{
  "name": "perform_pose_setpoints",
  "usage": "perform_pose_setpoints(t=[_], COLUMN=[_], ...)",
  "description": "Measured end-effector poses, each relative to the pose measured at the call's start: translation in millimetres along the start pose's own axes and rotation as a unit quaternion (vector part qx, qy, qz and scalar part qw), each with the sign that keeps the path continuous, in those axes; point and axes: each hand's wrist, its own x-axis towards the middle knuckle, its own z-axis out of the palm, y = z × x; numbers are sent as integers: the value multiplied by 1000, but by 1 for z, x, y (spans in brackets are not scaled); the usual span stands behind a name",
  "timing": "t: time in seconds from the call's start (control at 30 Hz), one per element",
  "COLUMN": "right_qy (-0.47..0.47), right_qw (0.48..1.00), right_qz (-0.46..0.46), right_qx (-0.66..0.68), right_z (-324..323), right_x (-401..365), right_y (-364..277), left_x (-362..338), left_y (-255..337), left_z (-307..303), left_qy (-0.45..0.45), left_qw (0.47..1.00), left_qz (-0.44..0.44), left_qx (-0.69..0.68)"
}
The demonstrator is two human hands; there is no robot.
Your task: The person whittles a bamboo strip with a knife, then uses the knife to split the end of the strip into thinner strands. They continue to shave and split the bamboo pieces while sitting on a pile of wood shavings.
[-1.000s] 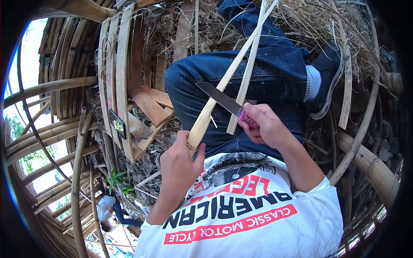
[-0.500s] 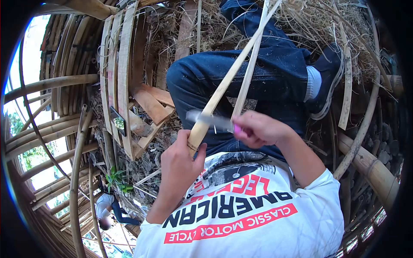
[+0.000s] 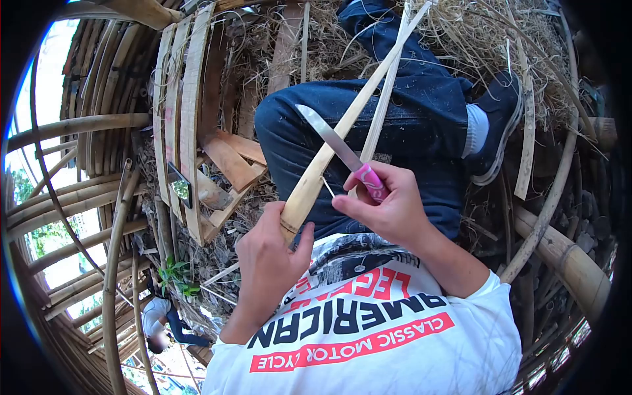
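While the person sits with one leg [image 3: 421, 118] bent across the top middle of the frame, the head view looks down at both hands over a white shirt [image 3: 368, 329]. At the lower middle, the left hand [image 3: 266, 257] has its fingers closed tight around the thick bottom end of a long bamboo strip [image 3: 360, 112], with the thumb sticking up beside it. From that hand the bamboo strip runs up and to the right, over the blue trousers, to the top edge of the frame. Just right of the middle, the right hand [image 3: 388, 207] has its fingers curled around the pink handle [image 3: 372, 183] of a knife [image 3: 319, 130]. The shiny blade points up and left and crosses the bamboo strip. A thinner strip [image 3: 385, 85] lies just beside the first one. Dry straw [image 3: 461, 26] fills the top right, a dark shoe [image 3: 497, 125] sits at the right, and bent bamboo poles [image 3: 72, 131] fill the left side. Another person [image 3: 161, 322] is small at the lower left. The bamboo strip looks light and stiff at its thick end and bendy near the thin tip. Its cut edges could be sharp and splintery. The thick end, low down and away from the blade, looks like the best place to hold it.
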Motion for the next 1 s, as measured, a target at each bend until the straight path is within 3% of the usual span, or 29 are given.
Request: perform_pose_setpoints(t=[0.23,0.4,0.63,0.8,1.0], right_qy=[-10,-65,-80,-174,-189], right_qw=[1000,973,961,884,896], right_qz=[-3,149,178,246,235], right_qx=[29,164,198,357,326], right_z=[4,-4,1,-5,-6], right_x=[5,8,14,15,10], right_y=[12,1,4,20,23], left_x=[-3,-2,-3,-2,-2], left_y=[-3,-2,-4,-5,-8], left_z=[1,1,2,3,4], left_qy=[2,2,-2,-9,-42], left_qw=[1000,1000,1000,1000,999], left_qz=[3,7,13,8,-27], left_qx=[21,19,24,8,21])
